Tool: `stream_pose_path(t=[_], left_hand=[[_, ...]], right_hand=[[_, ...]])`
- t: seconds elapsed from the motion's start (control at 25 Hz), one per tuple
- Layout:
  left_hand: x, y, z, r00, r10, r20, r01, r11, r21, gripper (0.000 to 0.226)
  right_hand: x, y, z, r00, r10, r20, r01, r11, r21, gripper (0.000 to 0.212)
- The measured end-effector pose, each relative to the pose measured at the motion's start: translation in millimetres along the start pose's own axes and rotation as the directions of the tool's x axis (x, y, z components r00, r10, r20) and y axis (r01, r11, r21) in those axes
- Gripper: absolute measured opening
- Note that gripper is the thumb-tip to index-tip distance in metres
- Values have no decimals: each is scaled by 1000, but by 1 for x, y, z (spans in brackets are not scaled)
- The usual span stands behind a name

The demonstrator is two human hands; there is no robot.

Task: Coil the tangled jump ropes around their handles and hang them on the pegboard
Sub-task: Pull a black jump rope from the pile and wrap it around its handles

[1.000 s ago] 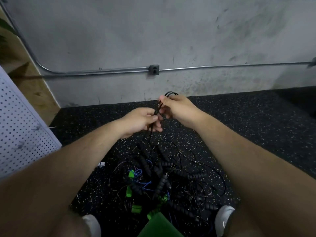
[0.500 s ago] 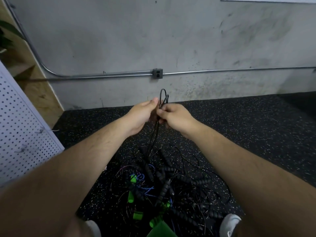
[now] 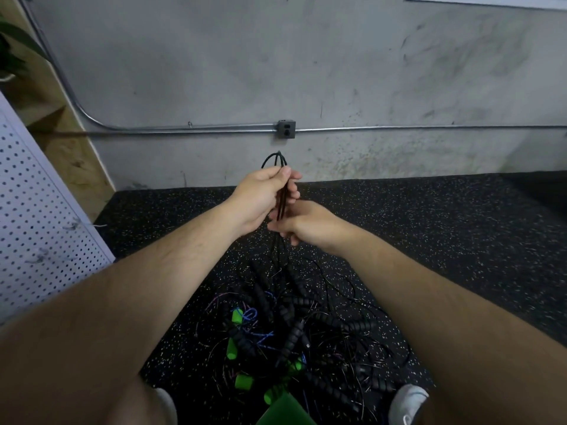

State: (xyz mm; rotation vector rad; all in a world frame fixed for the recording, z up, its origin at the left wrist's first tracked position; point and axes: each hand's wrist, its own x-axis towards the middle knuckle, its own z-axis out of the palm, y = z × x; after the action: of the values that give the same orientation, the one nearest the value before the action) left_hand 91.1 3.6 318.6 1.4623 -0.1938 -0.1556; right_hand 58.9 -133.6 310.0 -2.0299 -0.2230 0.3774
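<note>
A bundle of black jump rope strands (image 3: pixel 279 201) rises from a tangled pile of ropes (image 3: pixel 294 335) on the floor, with black ribbed handles and green handles mixed in. My left hand (image 3: pixel 264 194) grips the strands near their looped top, which sticks out above my fingers. Just below it, my right hand (image 3: pixel 302 223) holds the same strands. The white pegboard (image 3: pixel 36 228) leans at the far left.
A grey concrete wall with a metal conduit and an outlet box (image 3: pixel 287 129) stands ahead. The floor is black speckled rubber (image 3: pixel 429 228). My white shoes (image 3: pixel 406 404) flank the pile, and a green object (image 3: pixel 285 411) lies at the bottom edge.
My left hand has risen to grip the rope strands near the top loop. My right hand has dropped below it along the strands. The view has tilted upward slightly.
</note>
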Motion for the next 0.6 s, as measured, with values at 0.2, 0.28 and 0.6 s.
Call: stream_pose_path(t=[0.2, 0.28, 0.6], left_hand=[[-6, 6, -10, 994, -82, 78, 78, 996, 54, 41], [-17, 5, -18, 952, -170, 256, 146, 983, 110, 37], [-15, -5, -14, 996, -15, 84, -20, 919, 394, 19]], right_hand=[[2, -8, -5, 985, -82, -151, 103, 986, 135, 11], [4, -13, -16, 956, -59, -288, 119, 973, 197, 19], [6, -5, -27, 988, 1, -156, 53, 940, 336, 27]])
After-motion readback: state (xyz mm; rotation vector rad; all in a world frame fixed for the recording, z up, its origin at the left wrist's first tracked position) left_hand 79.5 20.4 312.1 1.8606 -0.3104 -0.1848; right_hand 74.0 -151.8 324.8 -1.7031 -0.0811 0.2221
